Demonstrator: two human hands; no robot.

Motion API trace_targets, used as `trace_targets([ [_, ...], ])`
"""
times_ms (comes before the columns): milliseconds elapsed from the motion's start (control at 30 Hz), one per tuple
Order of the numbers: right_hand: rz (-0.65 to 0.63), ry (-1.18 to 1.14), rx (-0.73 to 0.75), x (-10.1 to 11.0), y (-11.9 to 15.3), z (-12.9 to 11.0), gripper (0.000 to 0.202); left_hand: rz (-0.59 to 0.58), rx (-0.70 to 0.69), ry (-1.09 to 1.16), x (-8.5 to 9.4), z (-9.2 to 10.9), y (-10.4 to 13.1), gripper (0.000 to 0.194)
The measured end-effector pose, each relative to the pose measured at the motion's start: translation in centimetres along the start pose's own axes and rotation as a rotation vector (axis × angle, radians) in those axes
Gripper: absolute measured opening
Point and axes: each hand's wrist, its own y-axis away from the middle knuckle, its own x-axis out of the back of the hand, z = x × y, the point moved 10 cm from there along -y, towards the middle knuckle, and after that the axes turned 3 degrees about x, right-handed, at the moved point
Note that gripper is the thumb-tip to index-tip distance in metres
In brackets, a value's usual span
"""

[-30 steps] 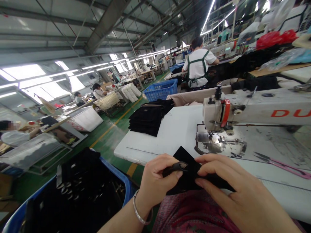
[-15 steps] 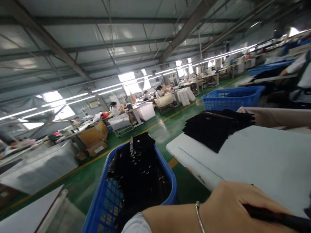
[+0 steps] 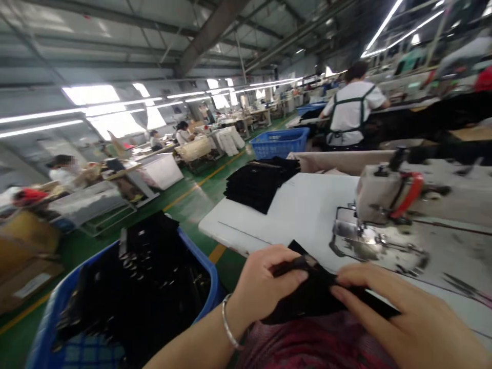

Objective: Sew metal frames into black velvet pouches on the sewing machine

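Observation:
Both hands have hold of a piece of black fabric close to my body, at the front edge of the white sewing table. My left hand, with a silver bangle at the wrist, pinches its upper left part between thumb and fingers. On its right side, the thumb and fingers of my right hand are closed on the cloth. A sewing machine with an orange-red part stands just beyond my right hand. A stack of black fabric pieces lies at the table's far left corner.
A blue basket full of black pieces with shiny metal bits stands on the left. Scissors lie on the right of the table. Farther off are another blue basket and a co-worker seen from behind.
My view has swung to the right, bringing the sewing machine and the co-worker's back into sight. My right hand now shows, and both hands have come together on the black fabric.

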Motion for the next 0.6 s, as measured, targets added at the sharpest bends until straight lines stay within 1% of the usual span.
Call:
trace_targets([
  [100, -0.168, -0.057, -0.067, -0.9, -0.6, -0.4, 0.017, -0.017, 0.006, 0.017, 0.2, -0.1, -0.1, 0.008],
  [200, -0.213, -0.161, -0.145, -1.5, -1.0, -0.3, 0.011, -0.025, -0.017, -0.004, 0.1, 0.2, -0.1, 0.007],
  [300, -0.192, -0.198, -0.199, -1.3, -0.9, 0.1, 0.006, -0.027, -0.042, -0.028, 0.0, 0.5, -0.1, 0.007],
  [400, -0.137, -0.179, -0.214, -0.7, -0.5, 0.4, 0.006, -0.015, -0.043, -0.045, 0.1, 0.5, 0.0, 0.008],
  [500, -0.086, -0.160, -0.172, -0.3, -0.4, 0.0, 0.007, -0.001, -0.036, -0.049, 0.2, 0.3, 0.0, 0.007],
  [600, -0.070, -0.140, -0.124, -0.1, -0.3, -0.6, 0.008, 0.005, -0.033, -0.045, 0.2, 0.2, 0.0, 0.007],
])
